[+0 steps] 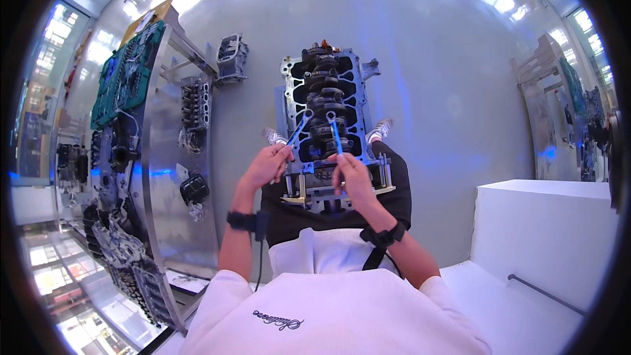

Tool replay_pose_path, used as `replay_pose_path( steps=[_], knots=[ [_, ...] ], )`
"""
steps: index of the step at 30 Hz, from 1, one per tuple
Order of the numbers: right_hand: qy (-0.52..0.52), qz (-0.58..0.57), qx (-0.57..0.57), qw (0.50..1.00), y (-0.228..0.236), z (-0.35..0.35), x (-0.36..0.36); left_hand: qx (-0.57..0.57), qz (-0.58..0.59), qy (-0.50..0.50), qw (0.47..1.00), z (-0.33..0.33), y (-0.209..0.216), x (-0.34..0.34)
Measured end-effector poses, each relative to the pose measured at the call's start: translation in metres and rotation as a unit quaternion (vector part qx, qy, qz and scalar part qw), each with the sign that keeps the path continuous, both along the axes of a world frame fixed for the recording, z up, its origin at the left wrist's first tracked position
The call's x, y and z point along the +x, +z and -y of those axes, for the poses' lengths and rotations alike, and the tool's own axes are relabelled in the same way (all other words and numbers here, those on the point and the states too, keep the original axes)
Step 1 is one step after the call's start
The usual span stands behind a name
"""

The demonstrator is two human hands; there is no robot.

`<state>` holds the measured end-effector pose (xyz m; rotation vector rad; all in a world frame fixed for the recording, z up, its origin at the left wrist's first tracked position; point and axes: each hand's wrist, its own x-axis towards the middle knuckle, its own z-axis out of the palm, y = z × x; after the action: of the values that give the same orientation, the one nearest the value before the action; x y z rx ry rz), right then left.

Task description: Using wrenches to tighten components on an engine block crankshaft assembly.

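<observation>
An engine block (361, 95) with its dark crankshaft (324, 81) exposed is in front of me, between my legs. My left hand (268, 164) is closed on the handle of a wrench (299, 131), which slants up and right to a ring end over the crankshaft's left side. In my right hand (352, 179), closed too, a second wrench (336, 133) points nearly straight away from me, its ring end over the middle of the crankshaft. Whether either ring sits on a bolt I cannot tell. Below the hands, a metal support frame (309, 197) with upright posts is at the block's near end.
At left, a metal workbench (154, 131) carries a green tool case (141, 82) and several engine parts. Beside it on the floor are a cast metal housing (232, 59), a cylinder head (194, 106) and a dark part (194, 188). A white box-shaped block (545, 223) stands at right.
</observation>
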<state>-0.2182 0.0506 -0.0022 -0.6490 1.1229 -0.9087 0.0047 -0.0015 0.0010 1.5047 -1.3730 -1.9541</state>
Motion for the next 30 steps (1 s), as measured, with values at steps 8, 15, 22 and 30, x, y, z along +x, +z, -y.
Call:
replay_pose_path(
  steps=[8,15,22,30],
  knots=[
    [0.061,-0.135,0.022,0.989,-0.013,0.005,-0.045,-0.008,-0.029,0.185,0.982,-0.048,-0.047,-0.046],
    [0.077,-0.161,0.052,0.983,-0.012,0.008,-0.045,-0.010,0.025,0.223,0.974,-0.057,-0.054,-0.067],
    [0.084,-0.152,0.076,0.982,-0.025,0.007,-0.043,0.027,-0.027,0.268,0.963,-0.054,-0.064,-0.083],
    [0.001,0.148,0.164,0.975,-0.036,0.003,0.019,-0.007,0.047,0.073,0.996,-0.022,-0.059,-0.013]
  ],
)
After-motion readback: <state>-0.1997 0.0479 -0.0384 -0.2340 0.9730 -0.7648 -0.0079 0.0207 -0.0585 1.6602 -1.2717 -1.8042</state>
